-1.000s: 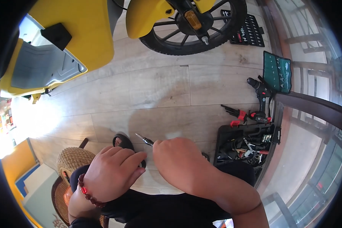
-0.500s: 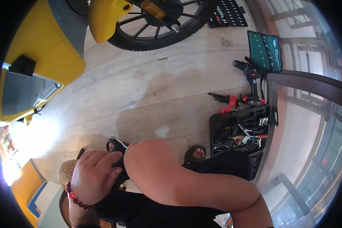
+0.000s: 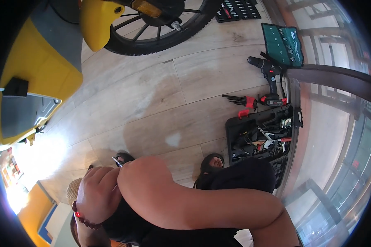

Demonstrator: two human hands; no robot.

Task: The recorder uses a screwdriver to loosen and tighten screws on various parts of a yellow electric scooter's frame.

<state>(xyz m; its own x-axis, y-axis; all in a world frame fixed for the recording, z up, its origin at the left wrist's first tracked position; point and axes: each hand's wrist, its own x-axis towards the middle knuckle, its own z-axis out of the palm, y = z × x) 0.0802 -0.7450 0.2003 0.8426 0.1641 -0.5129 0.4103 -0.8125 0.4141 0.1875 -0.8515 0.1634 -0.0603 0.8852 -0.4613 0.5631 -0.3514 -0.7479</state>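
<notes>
Low at the left, my right hand [image 3: 143, 175] is closed in a fist, back of the hand upward. A slim silvery metal shaft [image 3: 117, 161] sticks out beyond it toward the far left; the rest of that tool is hidden. Right beside the fist is my left hand [image 3: 99, 187], with a dark beaded bracelet [image 3: 84, 221] on the wrist. Its fingers are curled, and a short dark end [image 3: 90, 167] shows past them; what they grip is hidden. The two hands meet or overlap in view.
A yellow two-wheeler's black wheel [image 3: 156, 37] stands at the far side. On the right lie a black tool case [image 3: 231, 140] with mixed tools, a cordless drill [image 3: 270, 74], hex keys [image 3: 237, 99], a green tool pouch [image 3: 280, 45] and a socket set [image 3: 240, 10].
My right fist has moved left, closer against my left hand, carrying the metal shaft along. The fingers of my left hand have drawn together. The whole view has shifted slightly.
</notes>
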